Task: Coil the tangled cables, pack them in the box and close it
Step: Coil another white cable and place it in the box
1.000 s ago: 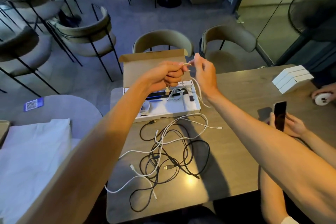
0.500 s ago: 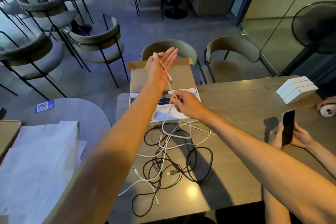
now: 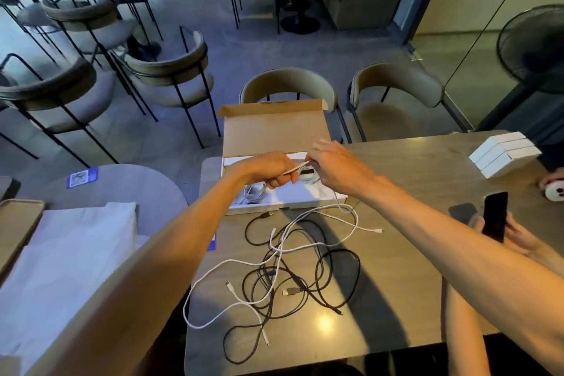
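While my left hand (image 3: 276, 172) is fisted with its fingers (image 3: 282, 181) clamped on a white cable (image 3: 345, 207), my right hand (image 3: 332, 166) pinches the same cable just beside it, fingers together on a small loop. Both hang over the open box (image 3: 274, 131), whose brown lid stands upright at the far side; a coiled white cable (image 3: 253, 192) already lies in its white tray. From my right hand the cable drops past the box's near edge into the tangle (image 3: 293, 272) of black and white cables spread on the grey counter (image 3: 412, 268). Another person's hand (image 3: 518, 235) holds a dark phone (image 3: 495, 215) at the counter's right edge, near a stack of white boxes (image 3: 503, 154). Past the counter stand two chairs (image 3: 290, 82), more chairs and tables on a grey floor, and a fan (image 3: 537, 49) by glass doors. White cloth (image 3: 67, 259) lies at my left.
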